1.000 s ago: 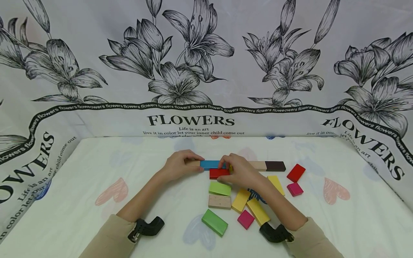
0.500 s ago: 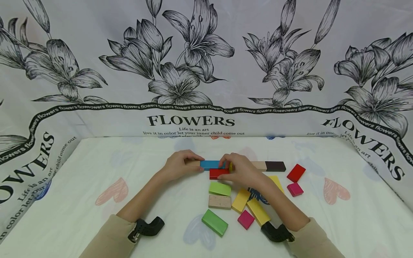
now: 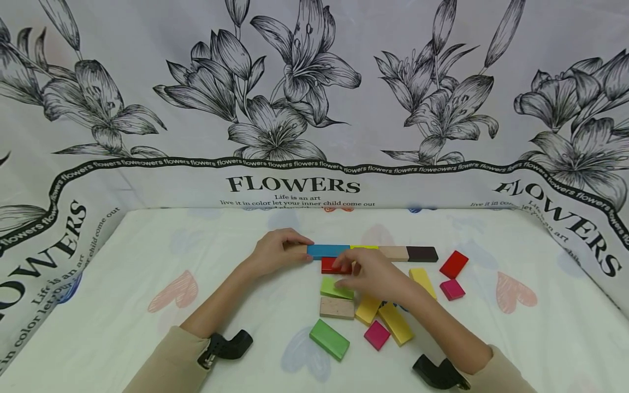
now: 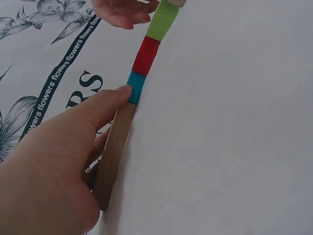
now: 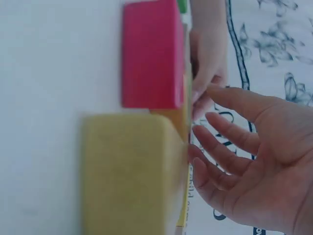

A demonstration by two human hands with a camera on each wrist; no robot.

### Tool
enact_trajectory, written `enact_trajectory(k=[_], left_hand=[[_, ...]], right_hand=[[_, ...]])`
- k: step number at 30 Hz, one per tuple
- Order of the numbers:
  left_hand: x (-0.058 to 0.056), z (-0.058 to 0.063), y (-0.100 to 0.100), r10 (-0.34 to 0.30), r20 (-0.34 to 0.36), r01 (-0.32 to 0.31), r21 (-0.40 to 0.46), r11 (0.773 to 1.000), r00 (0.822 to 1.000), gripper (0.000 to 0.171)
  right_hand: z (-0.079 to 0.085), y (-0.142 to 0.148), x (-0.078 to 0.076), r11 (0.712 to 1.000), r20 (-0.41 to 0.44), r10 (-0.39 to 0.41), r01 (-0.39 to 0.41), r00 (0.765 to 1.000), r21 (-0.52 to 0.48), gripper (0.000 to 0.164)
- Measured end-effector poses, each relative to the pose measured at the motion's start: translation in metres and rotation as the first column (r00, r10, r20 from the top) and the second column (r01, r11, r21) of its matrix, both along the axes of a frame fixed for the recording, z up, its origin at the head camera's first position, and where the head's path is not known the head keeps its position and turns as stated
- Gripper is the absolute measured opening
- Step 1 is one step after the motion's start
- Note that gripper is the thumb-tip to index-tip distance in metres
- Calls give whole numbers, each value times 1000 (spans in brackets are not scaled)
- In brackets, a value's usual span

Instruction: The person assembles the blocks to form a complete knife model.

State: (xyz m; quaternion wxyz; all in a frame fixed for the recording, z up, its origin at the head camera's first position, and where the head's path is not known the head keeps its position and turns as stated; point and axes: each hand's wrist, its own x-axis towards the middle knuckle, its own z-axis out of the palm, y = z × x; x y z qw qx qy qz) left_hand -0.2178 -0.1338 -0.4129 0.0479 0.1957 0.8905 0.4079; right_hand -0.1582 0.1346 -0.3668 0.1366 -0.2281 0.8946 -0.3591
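Observation:
In the head view, a row of blocks runs left to right: a blue block [image 3: 328,251], a thin strip of a yellow block [image 3: 364,247], a pale wooden block [image 3: 394,253] and a dark brown block [image 3: 422,254]. At its left end, my left hand [image 3: 272,252] grips a wooden block [image 4: 117,142], thumb reaching the blue block's edge in the left wrist view. My right hand [image 3: 375,273] is over the near side of the row, fingers loosely bent and holding nothing. Beneath its fingers are a red block [image 3: 328,266] and a lime-green block [image 3: 330,287], both partly covered.
Nearer lie a wooden block [image 3: 336,308], a green block [image 3: 329,339], a pink block [image 3: 377,334] and yellow blocks [image 3: 395,323]. Another yellow block [image 3: 422,283] is beside the right forearm. A red block [image 3: 454,264] and a pink block [image 3: 452,289] sit farther right.
My right hand has let go by the blue and yellow blocks and drawn back toward me, uncovering the yellow one's top. The left hand stays put. The head view has shifted slightly.

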Motion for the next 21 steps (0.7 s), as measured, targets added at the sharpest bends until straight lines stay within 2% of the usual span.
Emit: enact_trajectory(k=[3,8,21], left_hand=[[0,0,0,0,0,0,-1,1000,1000,35],[-1,-1,0,3,-4,-3,-5,1000,1000,34],[0,1,0,4,-3,-4,-8,1000,1000,34]], right_hand=[[-4,1,6,1000,22,-18,19,1000,-11,29],[-10,4,11,1000,10,0,0,1000,-29,30],[-11,6,13,999,-9,-15,14,1000,-46,26]])
